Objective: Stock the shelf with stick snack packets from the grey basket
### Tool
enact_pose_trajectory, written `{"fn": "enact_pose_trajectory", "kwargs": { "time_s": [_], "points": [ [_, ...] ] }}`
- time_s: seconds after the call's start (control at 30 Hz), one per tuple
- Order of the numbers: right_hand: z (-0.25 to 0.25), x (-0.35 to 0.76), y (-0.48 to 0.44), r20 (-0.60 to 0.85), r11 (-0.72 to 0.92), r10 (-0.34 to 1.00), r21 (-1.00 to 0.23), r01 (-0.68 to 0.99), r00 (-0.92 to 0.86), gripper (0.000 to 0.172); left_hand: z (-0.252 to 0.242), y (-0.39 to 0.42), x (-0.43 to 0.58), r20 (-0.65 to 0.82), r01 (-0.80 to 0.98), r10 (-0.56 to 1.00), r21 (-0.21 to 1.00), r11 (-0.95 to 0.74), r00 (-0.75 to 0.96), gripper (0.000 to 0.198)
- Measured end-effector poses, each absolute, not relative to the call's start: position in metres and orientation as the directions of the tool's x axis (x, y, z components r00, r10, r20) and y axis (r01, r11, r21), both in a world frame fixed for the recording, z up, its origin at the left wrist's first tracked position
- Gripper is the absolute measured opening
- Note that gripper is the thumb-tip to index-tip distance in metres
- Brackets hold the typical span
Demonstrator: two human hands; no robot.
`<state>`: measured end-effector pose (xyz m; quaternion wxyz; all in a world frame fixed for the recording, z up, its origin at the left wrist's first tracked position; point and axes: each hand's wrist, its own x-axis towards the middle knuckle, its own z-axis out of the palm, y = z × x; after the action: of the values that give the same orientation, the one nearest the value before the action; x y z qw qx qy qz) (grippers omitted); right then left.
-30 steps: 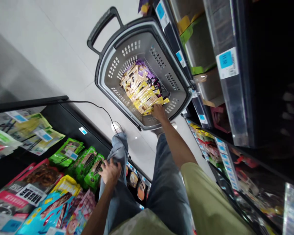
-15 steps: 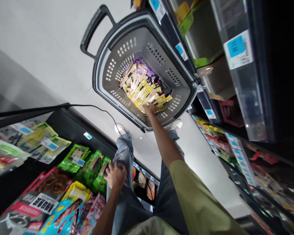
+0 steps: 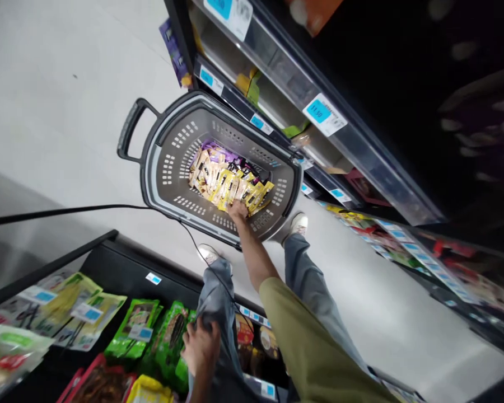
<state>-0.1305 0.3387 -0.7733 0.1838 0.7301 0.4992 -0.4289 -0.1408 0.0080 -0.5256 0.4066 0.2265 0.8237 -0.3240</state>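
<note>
A grey shopping basket (image 3: pixel 231 226) with dark rims and a raised handle (image 3: pixel 131 126) stands on the floor in front of me. Small snack packets (image 3: pixel 222 182) lie in its bottom, beige and yellow toward me, purple ones (image 3: pixel 218 151) behind. My right hand (image 3: pixel 238 211) reaches down inside the basket, its fingers curled at the near edge of the yellow packets; its fingertips are partly hidden there. My left hand (image 3: pixel 201 344) is by my left knee, fingers bent and apart, holding nothing, beside green snack bags (image 3: pixel 172 338).
Shelves with price tags (image 3: pixel 324 113) rise close on the right, beside the basket. At lower left a black shelf (image 3: pixel 143 257) holds bagged snacks. A black cable (image 3: pixel 67 211) runs from the left past the basket and down over my left leg.
The view has shifted, so the basket appears lower and further left, and more of the right shelf shows. My right hand stays at the packets; my left hand stays near my knee.
</note>
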Motion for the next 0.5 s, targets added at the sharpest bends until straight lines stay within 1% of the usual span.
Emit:
{"fn": "enact_pose_trajectory", "kwargs": {
  "time_s": [0.13,0.23,0.37,0.5],
  "points": [
    [-0.753,-0.114,0.339,-0.793,-0.521,0.589,-0.224,0.824,0.157,0.028,-0.526,0.01,-0.146,-0.806,0.644,0.156,-0.321,0.694,-0.571,0.047],
    [-0.727,-0.099,0.331,-0.797,-0.591,0.592,-0.324,0.738,0.124,0.025,-0.525,0.013,-0.142,-0.803,0.641,0.169,-0.309,0.702,-0.572,0.044],
    [-0.691,-0.084,0.307,-0.811,-0.683,0.584,-0.472,0.557,0.029,0.024,-0.523,0.016,-0.127,-0.799,0.636,0.177,-0.299,0.712,-0.575,0.047],
    [-0.656,-0.073,0.279,-0.813,-0.751,0.581,-0.554,0.36,-0.04,0.023,-0.522,0.012,-0.109,-0.792,0.625,0.162,-0.319,0.712,-0.589,0.045]
  ]
}}
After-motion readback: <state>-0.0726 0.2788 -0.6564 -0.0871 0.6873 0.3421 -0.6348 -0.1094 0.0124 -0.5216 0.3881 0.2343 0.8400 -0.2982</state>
